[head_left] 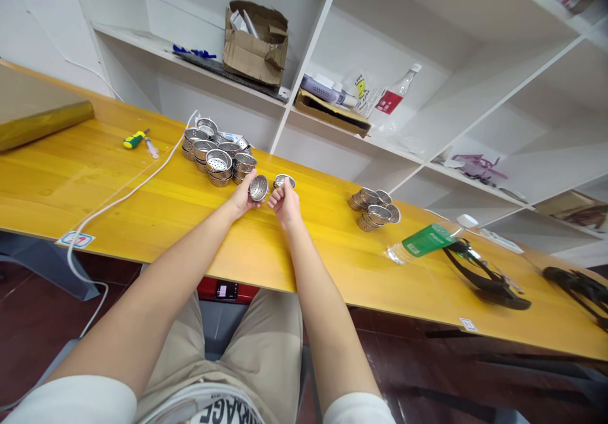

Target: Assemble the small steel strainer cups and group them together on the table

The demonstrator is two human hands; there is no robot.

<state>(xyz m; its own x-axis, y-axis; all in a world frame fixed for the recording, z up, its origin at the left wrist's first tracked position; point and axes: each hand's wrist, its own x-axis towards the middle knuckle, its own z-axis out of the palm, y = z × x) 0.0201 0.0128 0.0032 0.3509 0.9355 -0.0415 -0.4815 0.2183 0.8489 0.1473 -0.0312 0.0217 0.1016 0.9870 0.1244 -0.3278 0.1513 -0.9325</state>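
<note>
My left hand (242, 196) is closed around the side of a small perforated metal strainer cup (259, 188), its hollow tilted toward me. Close by on the right, my right hand (287, 206) has its fingers curled in; whether anything is between them is hidden. Just behind its fingertips is another metal strainer cup (284, 180), partly covered by the hand. A large cluster of stacked strainer cups (219, 161) stands beyond my left hand. Farther right, a smaller group of strainer cups (379, 214) sits on the yellow table (266, 253).
A green-labelled bottle (427, 240) and a black strap-like object (484, 278) lie to the right. On the left are a screwdriver (135, 139), a white cable (142, 183) and a gold roll (47, 123). White shelves (308, 44) rise behind the table.
</note>
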